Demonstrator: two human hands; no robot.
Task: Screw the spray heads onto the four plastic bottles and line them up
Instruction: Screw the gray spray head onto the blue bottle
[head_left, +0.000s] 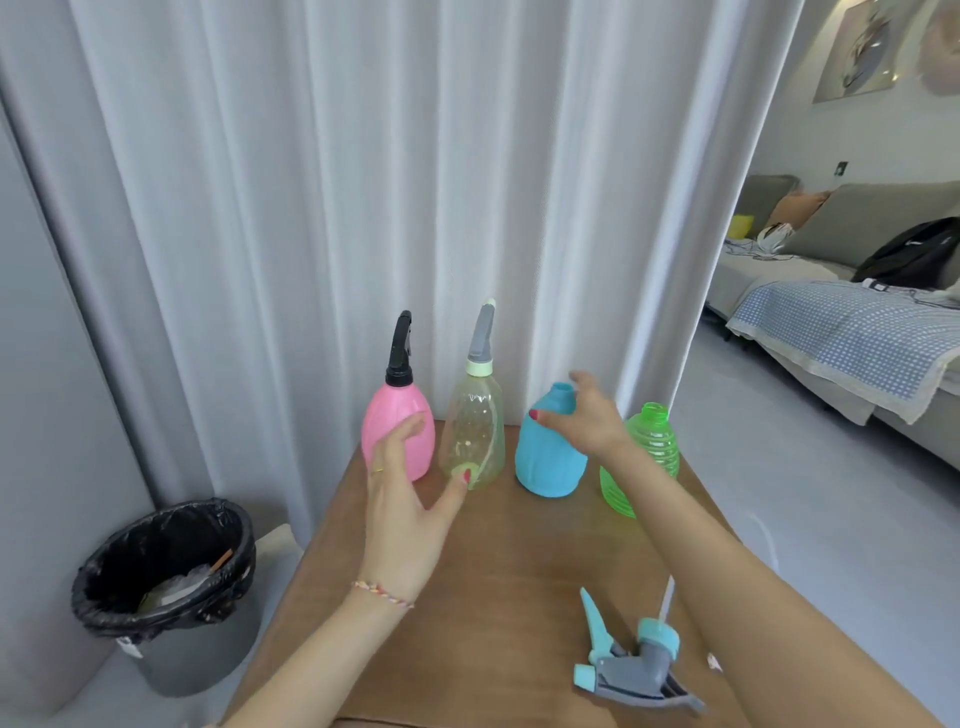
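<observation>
your right hand (584, 418) reaches for the blue bottle (550, 452), fingers spread at its open neck, gripping nothing. left hand (410, 499) open, fingertips near the pink bottle (397, 436). risk: a knock topples the light uncapped bottle; the loose spray head (631, 660) lies behind your wrist.

Center frame, upright row: capped pink bottle (399, 435), capped clear bottle (475, 435), open blue bottle (549, 452), open green bottle (648, 451); loose spray head (631, 661) lower right.
</observation>
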